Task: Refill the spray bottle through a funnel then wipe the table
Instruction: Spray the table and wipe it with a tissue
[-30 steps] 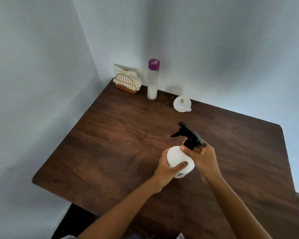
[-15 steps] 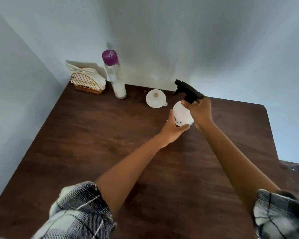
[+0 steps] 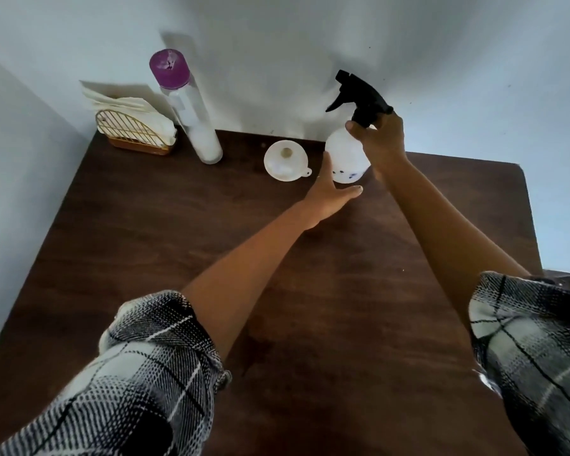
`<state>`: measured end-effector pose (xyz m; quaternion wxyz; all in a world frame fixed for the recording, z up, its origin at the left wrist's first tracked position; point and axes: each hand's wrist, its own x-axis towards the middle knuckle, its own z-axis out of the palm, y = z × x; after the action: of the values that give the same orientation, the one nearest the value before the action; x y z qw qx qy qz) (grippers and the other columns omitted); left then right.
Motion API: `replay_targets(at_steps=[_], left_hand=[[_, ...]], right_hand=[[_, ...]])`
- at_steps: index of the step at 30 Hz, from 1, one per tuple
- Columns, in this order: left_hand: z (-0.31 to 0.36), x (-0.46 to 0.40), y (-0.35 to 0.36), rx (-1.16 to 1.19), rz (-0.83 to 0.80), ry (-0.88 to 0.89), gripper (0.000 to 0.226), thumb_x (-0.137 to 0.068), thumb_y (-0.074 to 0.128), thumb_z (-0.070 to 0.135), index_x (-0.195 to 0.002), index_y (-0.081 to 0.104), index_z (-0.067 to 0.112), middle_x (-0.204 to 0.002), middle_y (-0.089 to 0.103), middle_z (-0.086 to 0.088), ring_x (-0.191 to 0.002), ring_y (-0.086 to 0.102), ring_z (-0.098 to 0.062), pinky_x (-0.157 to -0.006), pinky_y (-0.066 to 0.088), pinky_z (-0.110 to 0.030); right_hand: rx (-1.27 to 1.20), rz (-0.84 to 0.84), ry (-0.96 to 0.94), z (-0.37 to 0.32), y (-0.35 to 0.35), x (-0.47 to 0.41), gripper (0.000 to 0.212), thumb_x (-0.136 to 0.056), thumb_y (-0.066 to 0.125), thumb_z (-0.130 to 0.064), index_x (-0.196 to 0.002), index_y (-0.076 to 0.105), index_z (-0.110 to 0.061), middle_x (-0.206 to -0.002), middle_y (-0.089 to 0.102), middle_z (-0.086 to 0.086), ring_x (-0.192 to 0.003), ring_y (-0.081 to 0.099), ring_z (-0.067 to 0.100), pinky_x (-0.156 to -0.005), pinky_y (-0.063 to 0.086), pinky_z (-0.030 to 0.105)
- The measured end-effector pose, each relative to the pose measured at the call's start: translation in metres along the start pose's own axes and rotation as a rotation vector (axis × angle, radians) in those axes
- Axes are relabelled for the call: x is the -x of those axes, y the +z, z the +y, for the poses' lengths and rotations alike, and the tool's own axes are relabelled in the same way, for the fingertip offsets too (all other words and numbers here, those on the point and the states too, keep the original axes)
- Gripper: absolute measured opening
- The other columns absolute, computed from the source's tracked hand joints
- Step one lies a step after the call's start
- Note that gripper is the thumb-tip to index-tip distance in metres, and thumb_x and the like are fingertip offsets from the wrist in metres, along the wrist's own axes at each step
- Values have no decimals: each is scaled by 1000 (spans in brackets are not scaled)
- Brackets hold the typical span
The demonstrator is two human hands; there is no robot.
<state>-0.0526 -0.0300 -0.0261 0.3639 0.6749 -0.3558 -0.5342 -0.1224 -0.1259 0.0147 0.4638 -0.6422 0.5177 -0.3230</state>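
Since half a second ago left hand [image 3: 331,192] loosened off the spray bottle [image 3: 346,156], now fingers straight, cupped against its lower left side, arm stretched forward. Right hand [image 3: 380,139] reaches from the right, fingers curled round the black trigger head [image 3: 359,98] at the neck. Bottle stands at the table [image 3: 178,241] far edge, just right of the white funnel [image 3: 285,161].

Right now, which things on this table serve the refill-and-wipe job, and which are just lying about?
For the job: spray bottle, gripped at its black head by the right hand; left hand beside it; funnel; refill bottle; napkins in their holder; table.
Lying about: nothing.
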Motion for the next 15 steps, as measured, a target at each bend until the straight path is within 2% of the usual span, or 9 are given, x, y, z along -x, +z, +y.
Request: replay_targets(at_steps=[3,6,8,10,12,13,15], left_hand=[[1,2,-3,-2,-25,-20,98,-89,63,25,-149,-15,20,-160,4,-1,-146,12,-17,-114,20,-32],[5,10,-6,-11,-40,-16,96,-90,62,25,-149,-14,20,-160,6,0,-146,14,-18,-114,19,-32],[7,20,-8,-17,-41,-16,94,-90,61,26,-150,-11,22,-160,8,2,-145,16,-19,-115,20,-33],[5,36,-10,-3,-41,-8,90,-91,60,27,-151,-6,23,-159,11,3,-144,20,-20,-116,23,-36],[0,53,-10,50,-57,-15,83,-92,59,25,-152,2,23,-158,18,1,-141,29,-21,-113,30,-35],[-5,66,-11,74,-50,-10,79,-92,59,25,-152,6,22,-157,23,0,-138,35,-20,-111,33,-34],[-18,90,-13,108,-20,0,72,-92,59,25,-150,17,21,-152,33,-1,-129,47,-17,-106,39,-31]], right_hand=[[1,-23,9,0,-1,-2,20,-81,67,-17,-101,63,-14,-97,65,-2,-101,61,15,-88,46,29],[45,-90,63,1,-7,0,24,-80,67,-25,-102,59,-17,-102,62,-4,-106,58,16,-92,44,31],[70,-121,98,3,-10,6,42,-75,69,-35,-110,54,-17,-114,57,-6,-114,52,13,-98,42,32],[41,-106,149,2,-12,21,59,-79,69,-31,-131,43,-16,-131,47,-3,-122,44,13,-102,38,30],[3,-15,241,8,-15,40,58,-85,65,-20,-136,37,-12,-138,44,8,-124,45,20,-96,40,29],[-5,32,258,12,-14,52,54,-86,63,-17,-134,40,-9,-133,49,11,-120,49,22,-88,42,27],[-34,86,266,17,-10,82,42,-86,60,-14,-125,48,-5,-109,59,8,-98,58,20,-70,43,24]])
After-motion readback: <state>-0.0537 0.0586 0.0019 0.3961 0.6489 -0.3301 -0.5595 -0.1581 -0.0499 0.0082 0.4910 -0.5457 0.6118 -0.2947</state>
